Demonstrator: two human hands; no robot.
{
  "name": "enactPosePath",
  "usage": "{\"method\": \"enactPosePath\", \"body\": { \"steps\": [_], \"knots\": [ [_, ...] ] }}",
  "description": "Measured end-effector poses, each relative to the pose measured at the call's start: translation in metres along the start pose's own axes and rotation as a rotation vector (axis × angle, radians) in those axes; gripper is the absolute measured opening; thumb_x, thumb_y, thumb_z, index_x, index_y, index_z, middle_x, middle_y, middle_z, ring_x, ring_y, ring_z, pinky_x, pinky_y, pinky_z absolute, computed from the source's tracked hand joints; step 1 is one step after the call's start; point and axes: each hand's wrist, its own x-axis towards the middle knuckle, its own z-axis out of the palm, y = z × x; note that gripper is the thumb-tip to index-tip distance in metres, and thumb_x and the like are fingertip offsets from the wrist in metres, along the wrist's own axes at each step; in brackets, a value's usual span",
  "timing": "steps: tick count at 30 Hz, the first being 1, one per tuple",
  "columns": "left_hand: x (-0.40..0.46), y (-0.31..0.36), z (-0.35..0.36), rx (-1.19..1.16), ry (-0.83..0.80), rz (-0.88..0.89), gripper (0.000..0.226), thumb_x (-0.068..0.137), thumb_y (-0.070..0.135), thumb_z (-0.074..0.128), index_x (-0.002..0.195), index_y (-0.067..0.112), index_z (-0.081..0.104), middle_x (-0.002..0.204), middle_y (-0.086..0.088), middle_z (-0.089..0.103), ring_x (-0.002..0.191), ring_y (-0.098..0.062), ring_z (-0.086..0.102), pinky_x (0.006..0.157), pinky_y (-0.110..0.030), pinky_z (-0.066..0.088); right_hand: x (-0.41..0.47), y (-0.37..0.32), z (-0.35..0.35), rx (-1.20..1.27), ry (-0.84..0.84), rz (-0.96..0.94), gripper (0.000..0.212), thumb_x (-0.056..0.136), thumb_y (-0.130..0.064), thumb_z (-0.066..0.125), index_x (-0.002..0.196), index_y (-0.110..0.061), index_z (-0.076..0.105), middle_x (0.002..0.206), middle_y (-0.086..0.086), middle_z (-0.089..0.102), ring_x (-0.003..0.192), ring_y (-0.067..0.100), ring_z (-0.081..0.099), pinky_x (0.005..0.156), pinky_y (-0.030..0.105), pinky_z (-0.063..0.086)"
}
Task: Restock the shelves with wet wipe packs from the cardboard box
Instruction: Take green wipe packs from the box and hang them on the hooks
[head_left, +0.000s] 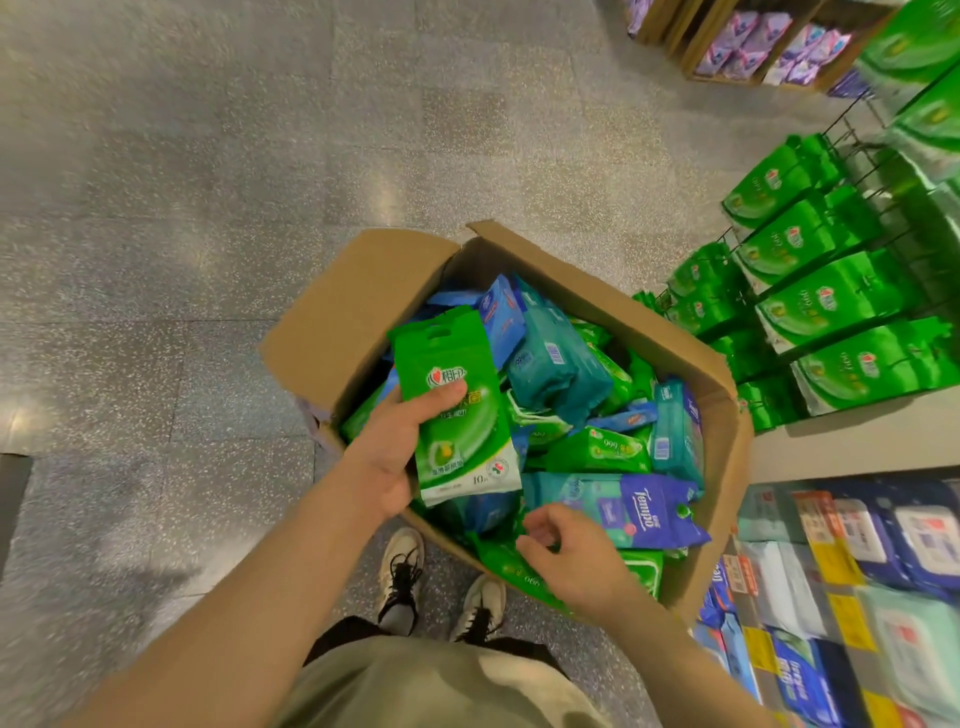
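An open cardboard box (343, 317) stands on the floor, full of green, teal and blue wet wipe packs. My left hand (400, 452) grips a green wet wipe pack (457, 410) upright over the box's near left side, thumb across its front. My right hand (566, 556) hovers over the box's near edge with fingers loosely curled, touching a green pack (514, 569) lying there; whether it grips that pack is unclear. A blue Tempo pack (649, 512) lies just right of that hand.
Hooks on the right carry rows of hanging green packs (831, 296). A lower shelf (852, 571) at the bottom right holds blue and white wipe packs. Purple packs (769, 41) fill wooden bins at the top right. My shoes (441, 587) stand by the box on grey speckled floor.
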Motion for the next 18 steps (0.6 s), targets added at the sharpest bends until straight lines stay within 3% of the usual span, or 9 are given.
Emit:
{"method": "enactPosePath", "body": {
  "steps": [5, 7, 10, 14, 18],
  "knots": [
    [0.001, 0.002, -0.006, 0.020, -0.012, -0.009, 0.053, 0.072, 0.019, 0.078, 0.123, 0.011, 0.069, 0.116, -0.015, 0.076, 0.102, -0.033, 0.075, 0.095, -0.050, 0.058, 0.009, -0.015, 0.007, -0.445, -0.156, -0.016, 0.051, 0.087, -0.061, 0.064, 0.122, -0.024, 0.067, 0.113, -0.003, 0.072, 0.102, 0.018, 0.068, 0.087, 0.032, 0.056],
    [0.002, 0.001, -0.009, 0.021, -0.014, -0.026, 0.051, 0.071, 0.019, 0.078, 0.121, 0.012, 0.070, 0.115, -0.016, 0.076, 0.098, -0.032, 0.075, 0.095, -0.050, 0.057, 0.012, -0.015, 0.015, -0.555, -0.252, -0.010, 0.051, 0.084, -0.063, 0.065, 0.114, -0.022, 0.065, 0.103, -0.001, 0.066, 0.101, 0.023, 0.067, 0.083, 0.034, 0.055],
    [0.004, 0.001, -0.012, 0.038, -0.010, -0.043, 0.052, 0.071, 0.019, 0.078, 0.122, 0.011, 0.070, 0.116, -0.017, 0.076, 0.097, -0.032, 0.075, 0.097, -0.051, 0.056, 0.017, -0.012, 0.023, -0.579, -0.262, 0.012, 0.048, 0.082, -0.061, 0.069, 0.109, -0.022, 0.063, 0.102, 0.001, 0.065, 0.100, 0.025, 0.067, 0.083, 0.036, 0.055],
    [0.009, 0.004, -0.014, 0.057, -0.014, -0.057, 0.054, 0.072, 0.020, 0.077, 0.125, 0.011, 0.068, 0.116, -0.017, 0.076, 0.103, -0.033, 0.074, 0.098, -0.052, 0.056, 0.018, -0.011, 0.013, -0.584, -0.267, -0.033, 0.047, 0.087, -0.053, 0.067, 0.124, -0.025, 0.064, 0.113, 0.005, 0.067, 0.106, 0.026, 0.064, 0.081, 0.033, 0.050],
    [0.013, 0.009, -0.012, 0.079, -0.039, -0.059, 0.052, 0.072, 0.022, 0.076, 0.123, 0.012, 0.069, 0.114, -0.015, 0.077, 0.096, -0.031, 0.076, 0.085, -0.045, 0.062, 0.010, -0.012, -0.010, -0.388, -0.204, -0.028, 0.043, 0.095, -0.046, 0.061, 0.131, -0.022, 0.059, 0.121, 0.003, 0.067, 0.109, 0.022, 0.063, 0.088, 0.032, 0.050]
  ]
}}
